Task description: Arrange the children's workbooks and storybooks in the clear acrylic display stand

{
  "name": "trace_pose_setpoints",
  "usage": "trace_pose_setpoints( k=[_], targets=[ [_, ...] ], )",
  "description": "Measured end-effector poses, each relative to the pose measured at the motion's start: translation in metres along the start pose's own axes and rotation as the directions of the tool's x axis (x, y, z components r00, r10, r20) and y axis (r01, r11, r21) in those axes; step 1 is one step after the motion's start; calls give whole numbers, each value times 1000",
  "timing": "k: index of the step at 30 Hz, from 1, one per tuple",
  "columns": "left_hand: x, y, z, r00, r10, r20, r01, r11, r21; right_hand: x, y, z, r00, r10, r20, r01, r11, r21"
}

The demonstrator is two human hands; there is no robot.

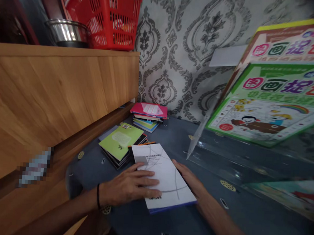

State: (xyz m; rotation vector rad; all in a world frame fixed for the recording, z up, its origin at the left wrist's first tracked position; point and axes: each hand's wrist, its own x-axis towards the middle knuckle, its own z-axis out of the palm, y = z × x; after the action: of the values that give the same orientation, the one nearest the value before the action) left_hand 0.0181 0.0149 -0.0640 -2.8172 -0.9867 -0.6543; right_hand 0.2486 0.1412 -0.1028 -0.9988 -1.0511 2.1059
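Observation:
A white-covered book [166,179] with grey curved lines and a bluish-purple lower edge lies on the dark blue tabletop, turned at a slant. My left hand [130,187], with a black band at the wrist, rests palm down across the book's left side, its fingers stretched out and spread. Along the right edge of the same book lies my right hand [191,180], fingers extended against the side; part of them is hidden. Just beyond my left hand, a stack topped by a green book [121,140] touches or nearly touches the white book's upper left corner.
Farther back, a pile with a pink book [149,109] stands by the patterned wall. On the right, a clear plastic rack [198,134] holds picture books [271,104]. A wooden cabinet [62,93] at left carries a metal bowl [67,32] and a red basket [107,17].

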Motion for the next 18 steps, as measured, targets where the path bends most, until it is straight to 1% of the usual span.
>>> trace_pose_setpoints(
  k=[2, 4, 8, 10, 12, 14, 18],
  targets=[
    [-5, 5, 6, 1000, 11, -21, -10, 998, 61, -9, 0, 2, 998, -3, -55, 4, 1000, 22],
    [-7, 8, 7, 999, 19, -30, -16, 995, 99, -16, -1, 5, 994, -54, -95, 53, 999, -9],
    [-6, 13, 6, 999, 44, -21, -41, 990, 133, -20, 0, 2, 992, -107, -63, 100, 990, -104],
    [-5, 16, 6, 998, 58, -32, -53, 989, 135, -20, 1, -1, 992, -115, -56, 108, 987, -115],
    [-3, 19, 7, 996, 69, -51, -61, 989, 137, -22, 2, -5, 990, -125, -73, 116, 987, -115],
    [-2, 22, 9, 996, 78, -31, -74, 988, 135, -25, 2, -8, 987, -134, -89, 123, 986, -113],
    [-1, 25, 15, 992, 110, 60, -117, 985, 129, -37, 2, -11, 980, -163, -110, 152, 984, -98]
  ],
)
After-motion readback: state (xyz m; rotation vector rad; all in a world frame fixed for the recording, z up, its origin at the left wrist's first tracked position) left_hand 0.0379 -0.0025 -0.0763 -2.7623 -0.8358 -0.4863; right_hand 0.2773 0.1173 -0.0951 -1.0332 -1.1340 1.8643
